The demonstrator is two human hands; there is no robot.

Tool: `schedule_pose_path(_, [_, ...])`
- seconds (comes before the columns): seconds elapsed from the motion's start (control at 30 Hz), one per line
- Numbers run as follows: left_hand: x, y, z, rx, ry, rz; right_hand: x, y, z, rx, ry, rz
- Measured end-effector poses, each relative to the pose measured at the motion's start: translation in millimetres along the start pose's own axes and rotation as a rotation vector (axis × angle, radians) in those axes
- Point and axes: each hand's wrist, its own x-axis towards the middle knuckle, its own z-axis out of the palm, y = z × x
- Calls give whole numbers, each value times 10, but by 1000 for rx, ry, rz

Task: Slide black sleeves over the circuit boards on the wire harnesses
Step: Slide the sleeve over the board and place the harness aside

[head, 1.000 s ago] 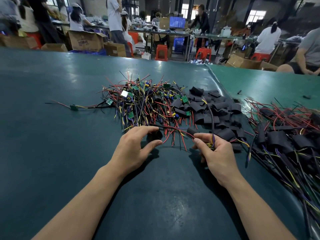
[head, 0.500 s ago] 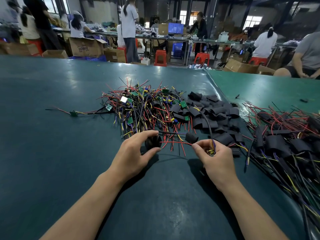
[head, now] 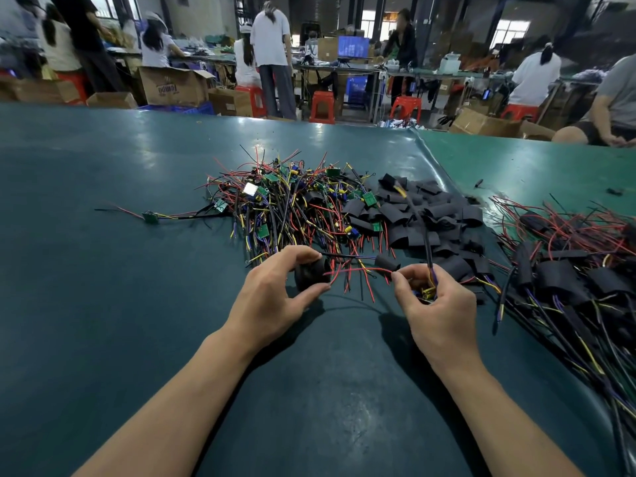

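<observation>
My left hand [head: 275, 294] pinches a black sleeve [head: 311, 277] between thumb and fingers, its mouth held open. My right hand [head: 435, 304] grips a wire harness with its circuit board [head: 426, 292] mostly hidden in the fingers; its black cable [head: 425, 235] rises toward the sleeve pile. Red and black wires [head: 351, 270] from the harness run leftward into the sleeve. A second loose black sleeve [head: 385, 262] lies just behind the wires.
A tangle of unsleeved harnesses with green boards [head: 285, 204] lies ahead, with a pile of loose black sleeves [head: 430, 215] to its right. Sleeved harnesses [head: 571, 280] are heaped at the right. One harness [head: 151, 216] lies apart at the left. People work at benches beyond the green table [head: 103, 270].
My hands have stayed close together, and the red and black wires between them now reach into the sleeve's mouth. The view has tilted slightly.
</observation>
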Motion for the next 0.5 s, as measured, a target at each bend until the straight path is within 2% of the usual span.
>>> schedule_pose_path(0.1, [-2, -7, -3, -7, -2, 4, 3, -3, -8, -7, 65, -35])
schedule_pose_path(0.33, [3, 8, 12, -35, 22, -3, -15, 3, 8, -66, -68, -134])
schedule_pose_path(0.5, [6, 15, 22, -43, 17, 24, 0, 16, -1, -90, -43, -131])
